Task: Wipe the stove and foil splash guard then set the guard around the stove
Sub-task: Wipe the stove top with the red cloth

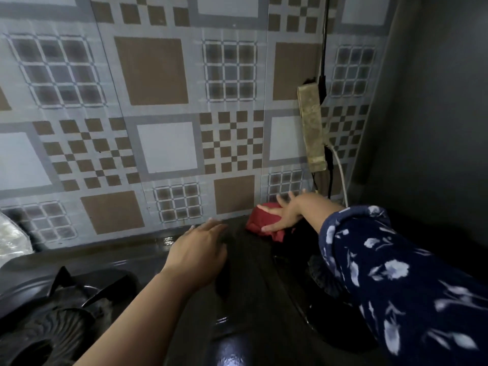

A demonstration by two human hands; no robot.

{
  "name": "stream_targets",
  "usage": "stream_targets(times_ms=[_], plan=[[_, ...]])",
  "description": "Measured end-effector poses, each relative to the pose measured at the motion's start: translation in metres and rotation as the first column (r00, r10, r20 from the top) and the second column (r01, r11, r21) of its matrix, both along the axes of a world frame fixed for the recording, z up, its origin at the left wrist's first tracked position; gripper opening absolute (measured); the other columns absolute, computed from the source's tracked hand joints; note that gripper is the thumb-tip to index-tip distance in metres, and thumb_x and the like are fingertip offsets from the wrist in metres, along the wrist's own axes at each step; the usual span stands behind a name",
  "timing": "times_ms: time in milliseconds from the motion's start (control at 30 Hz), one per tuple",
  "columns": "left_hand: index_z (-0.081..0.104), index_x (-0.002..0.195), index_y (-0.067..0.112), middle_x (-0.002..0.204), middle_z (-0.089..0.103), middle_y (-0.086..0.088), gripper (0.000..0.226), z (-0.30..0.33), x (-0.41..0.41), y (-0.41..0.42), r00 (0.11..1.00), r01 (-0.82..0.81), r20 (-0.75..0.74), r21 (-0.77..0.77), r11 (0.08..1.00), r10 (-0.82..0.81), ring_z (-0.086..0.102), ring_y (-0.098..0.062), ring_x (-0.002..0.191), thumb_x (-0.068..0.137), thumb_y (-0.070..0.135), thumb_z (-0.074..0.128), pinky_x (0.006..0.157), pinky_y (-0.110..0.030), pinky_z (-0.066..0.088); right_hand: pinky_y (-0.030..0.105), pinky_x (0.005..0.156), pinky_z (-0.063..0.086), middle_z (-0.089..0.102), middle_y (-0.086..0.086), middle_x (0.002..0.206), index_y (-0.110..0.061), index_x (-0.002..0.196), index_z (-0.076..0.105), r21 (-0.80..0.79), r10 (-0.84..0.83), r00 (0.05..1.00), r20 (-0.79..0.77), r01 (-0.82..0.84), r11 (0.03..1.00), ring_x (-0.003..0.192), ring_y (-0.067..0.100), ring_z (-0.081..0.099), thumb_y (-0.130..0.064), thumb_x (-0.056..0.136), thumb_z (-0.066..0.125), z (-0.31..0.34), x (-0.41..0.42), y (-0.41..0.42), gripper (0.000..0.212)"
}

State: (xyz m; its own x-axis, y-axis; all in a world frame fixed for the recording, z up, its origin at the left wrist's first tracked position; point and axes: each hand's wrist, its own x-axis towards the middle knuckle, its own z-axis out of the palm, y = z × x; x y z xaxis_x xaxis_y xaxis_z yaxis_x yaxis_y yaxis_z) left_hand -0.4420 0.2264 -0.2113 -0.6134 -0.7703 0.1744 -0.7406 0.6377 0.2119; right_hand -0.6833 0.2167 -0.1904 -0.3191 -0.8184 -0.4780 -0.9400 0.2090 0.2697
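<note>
A black two-burner gas stove (248,299) fills the bottom of the head view, its top glossy and wet-looking. My right hand (293,210) presses a red cloth (261,220) onto the stove's far right corner, close to the wall. My left hand (198,252) lies flat on the middle of the stove top, fingers spread, holding nothing. The left burner with its pan support (52,320) sits at the lower left; the right burner (322,276) is mostly hidden under my right sleeve. A crinkled silvery edge at the far left (10,233) may be the foil splash guard.
A patterned tiled wall (163,128) rises right behind the stove. A dirty power strip (311,128) hangs on it at the right, with black and white cables (340,175) running down to the corner. A dark grey side wall (427,101) closes the right.
</note>
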Motion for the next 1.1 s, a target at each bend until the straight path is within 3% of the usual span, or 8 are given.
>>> stream_targets(times_ms=[200,300,367,467,567,700,833,1100], plan=[[0.023,0.147,0.036,0.158,0.019,0.009,0.056,0.001,-0.001,-0.014,0.999,0.022,-0.029,-0.070,0.997,-0.024,0.019,-0.012,0.145,0.095,0.033,0.045,0.116,-0.029,0.014,0.062,0.112,-0.013,-0.027,0.000,0.156,-0.042,0.148,-0.004,-0.060,-0.098,0.991,0.086,0.103,0.993,0.142,0.035,-0.025,-0.076,0.083,0.025,-0.005,-0.035,0.003,0.079],[0.025,0.147,0.034,0.158,0.019,0.008,0.054,0.004,-0.005,-0.015,0.998,0.033,-0.047,-0.086,0.996,-0.037,0.015,-0.011,0.145,0.096,0.031,0.044,0.116,-0.029,0.012,0.050,0.119,0.004,-0.012,0.007,0.160,-0.014,0.152,0.005,-0.066,-0.082,0.986,0.149,0.092,0.994,0.147,0.034,-0.003,-0.048,0.099,0.032,-0.001,-0.016,-0.005,0.068],[0.024,0.147,0.032,0.158,0.017,0.008,0.054,0.006,-0.009,-0.014,0.997,0.032,-0.062,-0.078,0.996,-0.037,0.012,-0.010,0.145,0.097,0.029,0.043,0.116,-0.029,0.010,0.050,0.119,0.007,-0.012,0.012,0.160,-0.008,0.151,-0.001,-0.084,-0.147,0.965,0.217,0.169,0.982,0.147,0.038,-0.001,-0.029,0.100,0.034,-0.013,0.004,-0.009,0.065],[0.024,0.148,0.031,0.158,0.017,0.007,0.053,0.006,-0.018,-0.012,0.998,0.010,-0.059,-0.065,0.998,-0.014,0.012,-0.011,0.145,0.098,0.029,0.043,0.117,-0.031,0.012,0.058,0.115,-0.006,-0.024,0.009,0.157,-0.018,0.149,-0.015,-0.146,-0.266,0.926,0.267,0.312,0.939,0.143,0.042,-0.016,-0.042,0.099,0.032,-0.029,0.022,-0.009,0.073],[0.027,0.147,0.031,0.158,0.020,0.006,0.053,0.002,-0.025,-0.011,0.998,0.029,-0.056,-0.052,0.998,-0.032,0.015,-0.012,0.145,0.097,0.029,0.043,0.117,-0.030,0.012,0.060,0.115,0.001,-0.025,0.016,0.156,-0.016,0.149,-0.016,-0.150,-0.454,0.859,0.238,0.494,0.856,0.142,0.048,-0.010,-0.052,0.096,0.037,-0.022,0.019,-0.005,0.083],[0.025,0.148,0.032,0.158,0.019,0.008,0.053,-0.003,-0.019,-0.010,0.997,0.066,-0.038,-0.079,0.995,-0.069,0.014,-0.010,0.145,0.097,0.032,0.042,0.112,-0.024,0.002,0.052,0.116,0.015,-0.010,0.022,0.157,-0.004,0.149,-0.006,-0.171,-0.584,0.761,0.283,0.639,0.750,0.144,0.045,0.005,-0.047,0.097,0.041,-0.008,0.004,0.007,0.082],[0.025,0.148,0.029,0.158,0.020,0.007,0.054,-0.005,0.000,-0.015,0.998,0.062,0.005,-0.073,0.995,-0.061,0.009,-0.008,0.146,0.097,0.030,0.041,0.116,-0.028,0.001,0.058,0.116,0.007,-0.022,0.022,0.155,-0.007,0.148,-0.011,-0.089,-0.652,0.717,0.245,0.686,0.722,0.144,0.047,-0.004,-0.057,0.095,0.035,-0.001,0.006,0.006,0.087],[0.024,0.149,0.025,0.159,0.019,0.003,0.054,0.001,0.038,-0.010,0.999,-0.028,0.029,-0.018,0.999,0.029,0.012,-0.012,0.146,0.098,0.030,0.040,0.118,-0.032,0.005,0.060,0.116,0.003,-0.011,0.023,0.157,-0.010,0.151,-0.005,-0.162,-0.404,0.885,0.230,0.444,0.881,0.144,0.046,-0.006,-0.050,0.097,0.033,-0.008,0.070,0.007,0.077]])
